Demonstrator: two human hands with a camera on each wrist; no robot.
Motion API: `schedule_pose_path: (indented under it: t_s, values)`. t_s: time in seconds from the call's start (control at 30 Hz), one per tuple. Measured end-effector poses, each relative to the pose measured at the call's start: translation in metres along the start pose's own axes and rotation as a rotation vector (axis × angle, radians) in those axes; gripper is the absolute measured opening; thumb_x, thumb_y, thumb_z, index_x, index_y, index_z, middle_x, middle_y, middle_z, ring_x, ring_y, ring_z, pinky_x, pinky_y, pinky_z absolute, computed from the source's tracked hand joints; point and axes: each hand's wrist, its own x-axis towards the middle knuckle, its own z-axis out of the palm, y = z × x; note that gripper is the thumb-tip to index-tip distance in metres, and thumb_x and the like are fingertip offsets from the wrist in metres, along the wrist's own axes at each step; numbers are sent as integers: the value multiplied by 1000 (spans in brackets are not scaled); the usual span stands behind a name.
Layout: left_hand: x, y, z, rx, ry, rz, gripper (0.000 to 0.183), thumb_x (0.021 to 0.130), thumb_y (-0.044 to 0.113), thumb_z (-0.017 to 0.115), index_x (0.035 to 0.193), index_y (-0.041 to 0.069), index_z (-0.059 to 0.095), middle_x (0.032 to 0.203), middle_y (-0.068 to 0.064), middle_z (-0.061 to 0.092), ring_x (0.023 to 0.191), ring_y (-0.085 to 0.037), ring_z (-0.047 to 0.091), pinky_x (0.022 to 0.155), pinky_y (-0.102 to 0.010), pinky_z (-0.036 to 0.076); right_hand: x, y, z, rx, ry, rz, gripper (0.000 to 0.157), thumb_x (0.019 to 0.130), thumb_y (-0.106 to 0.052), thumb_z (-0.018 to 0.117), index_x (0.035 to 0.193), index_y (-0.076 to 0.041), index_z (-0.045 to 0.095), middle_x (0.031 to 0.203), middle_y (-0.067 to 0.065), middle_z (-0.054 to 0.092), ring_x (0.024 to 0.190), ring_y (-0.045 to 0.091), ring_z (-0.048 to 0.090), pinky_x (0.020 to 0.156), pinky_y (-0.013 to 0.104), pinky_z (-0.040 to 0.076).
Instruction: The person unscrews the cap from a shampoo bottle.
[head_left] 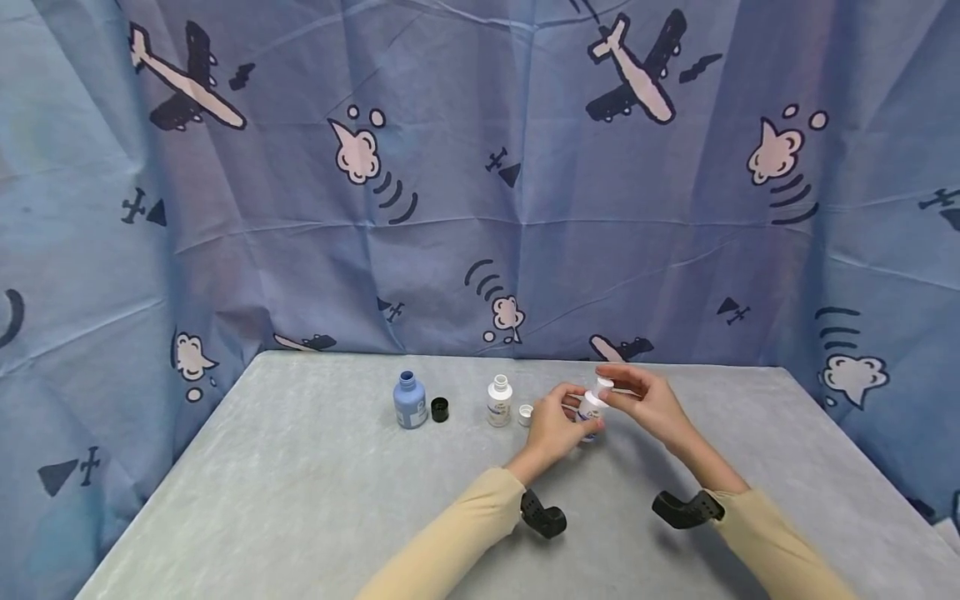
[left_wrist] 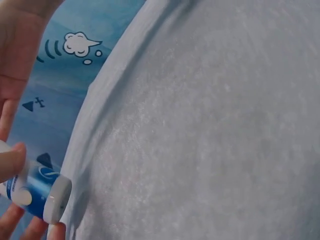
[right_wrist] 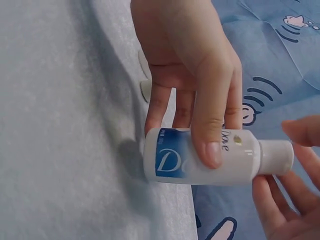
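Observation:
My left hand [head_left: 553,431] grips the body of a small white bottle [right_wrist: 232,167] with a blue label, thumb across its front and fingers behind. The bottle is tilted, held just off or at the table; I cannot tell which. At its top, my right hand [head_left: 654,410] pinches the white cap [right_wrist: 278,157] between thumb and fingers. In the left wrist view the bottle's base [left_wrist: 59,199] points right, and its cap is out of frame. To the left stands another white bottle [head_left: 499,404], uncapped, with a loose white cap [head_left: 525,414] beside it.
Farther left, an uncapped blue bottle [head_left: 409,404] stands next to a black cap [head_left: 439,409]. All are on a pale grey table [head_left: 315,500]. A blue curtain [head_left: 450,192] printed with airplanes hangs behind and along the sides. Black wrist cameras [head_left: 543,517] sit on both wrists.

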Motion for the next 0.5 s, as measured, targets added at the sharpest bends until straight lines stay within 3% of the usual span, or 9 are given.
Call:
schedule_pose_path:
  t_s: [0.23,0.37,0.5]
  values:
    - [1,-1,-2,-5,35,-17,44,68,16,87,106,10,66,91,-6,71,72,-3,59,66,-14,47,4,-5,7,-99,92,152,51,87,-37,69,125,-5,60,118,17,62,93,15,57,74,26,48]
    - [3,3,0,23,39,-5,44,67,17,87,106,12,66,92,-4,71,73,-4,61,66,-13,47,4,-8,5,-141,123,198,54,85,-44,69,122,-6,61,111,14,63,88,13,58,69,25,47]
    - [4,5,1,61,32,3,44,69,20,86,108,14,66,94,-3,72,77,-7,64,67,-12,46,6,-11,5,-154,127,190,51,85,-42,70,119,-4,63,107,14,66,84,9,58,68,25,47]
